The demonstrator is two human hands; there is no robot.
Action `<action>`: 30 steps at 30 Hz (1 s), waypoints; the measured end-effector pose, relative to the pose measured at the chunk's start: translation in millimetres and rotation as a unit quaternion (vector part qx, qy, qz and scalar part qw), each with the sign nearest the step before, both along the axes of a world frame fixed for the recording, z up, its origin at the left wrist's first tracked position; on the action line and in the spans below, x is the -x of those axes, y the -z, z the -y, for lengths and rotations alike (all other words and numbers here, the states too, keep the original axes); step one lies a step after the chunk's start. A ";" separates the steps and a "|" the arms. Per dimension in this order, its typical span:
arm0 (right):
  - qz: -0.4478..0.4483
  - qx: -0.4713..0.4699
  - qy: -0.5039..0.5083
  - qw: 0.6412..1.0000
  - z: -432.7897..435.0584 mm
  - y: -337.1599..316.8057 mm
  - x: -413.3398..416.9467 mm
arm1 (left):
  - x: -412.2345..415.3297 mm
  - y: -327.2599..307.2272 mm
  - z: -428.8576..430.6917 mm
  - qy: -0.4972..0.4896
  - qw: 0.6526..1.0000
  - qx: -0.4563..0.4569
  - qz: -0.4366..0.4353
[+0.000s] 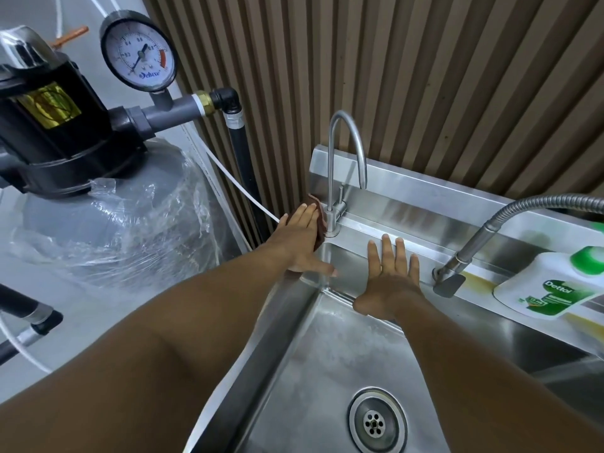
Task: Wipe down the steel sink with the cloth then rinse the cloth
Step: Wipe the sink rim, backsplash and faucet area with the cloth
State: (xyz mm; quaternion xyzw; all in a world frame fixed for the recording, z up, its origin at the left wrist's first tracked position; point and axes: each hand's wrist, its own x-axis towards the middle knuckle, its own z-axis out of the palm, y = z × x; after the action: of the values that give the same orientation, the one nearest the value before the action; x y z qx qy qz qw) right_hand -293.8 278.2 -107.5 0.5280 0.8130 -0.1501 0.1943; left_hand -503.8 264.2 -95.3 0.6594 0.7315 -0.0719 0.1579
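The steel sink (330, 351) fills the lower middle, with a round drain (376, 421) in its basin. My left hand (302, 238) lies flat, fingers straight, pressing a dark brown cloth (92, 223) against the sink's back left corner, beside the base of the gooseneck tap (336, 178). Most of the cloth is hidden under the hand. My right hand (390, 279) rests flat with fingers spread on the sink's back rim, holding nothing.
A flexible steel hose tap (490, 237) reaches in from the right. A white and green Dettol bottle (555, 282) lies on the right ledge. A grey water-filter tank (108, 230) with a pressure gauge (139, 53) stands left. Ribbed brown wall panels stand behind.
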 end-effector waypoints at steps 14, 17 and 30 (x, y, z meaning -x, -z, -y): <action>0.003 -0.020 -0.005 1.000 2.3 1.5 -1.5 | -18.3 12.3 112.8 0.043 0.993 -0.051 -0.094; -0.004 -0.021 -0.006 1.000 3.1 1.7 -1.1 | -24.5 12.9 167.1 0.027 0.995 -0.044 -0.080; 0.007 -0.022 -0.010 1.000 2.7 2.9 0.5 | -24.8 10.1 109.9 -0.024 0.997 -0.005 -0.066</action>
State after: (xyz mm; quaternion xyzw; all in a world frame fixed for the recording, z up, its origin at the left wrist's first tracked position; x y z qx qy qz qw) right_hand -294.3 275.5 -110.5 0.5247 0.8202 -0.1268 0.1895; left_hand -478.9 154.3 -105.4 0.6363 0.7563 -0.1080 0.1072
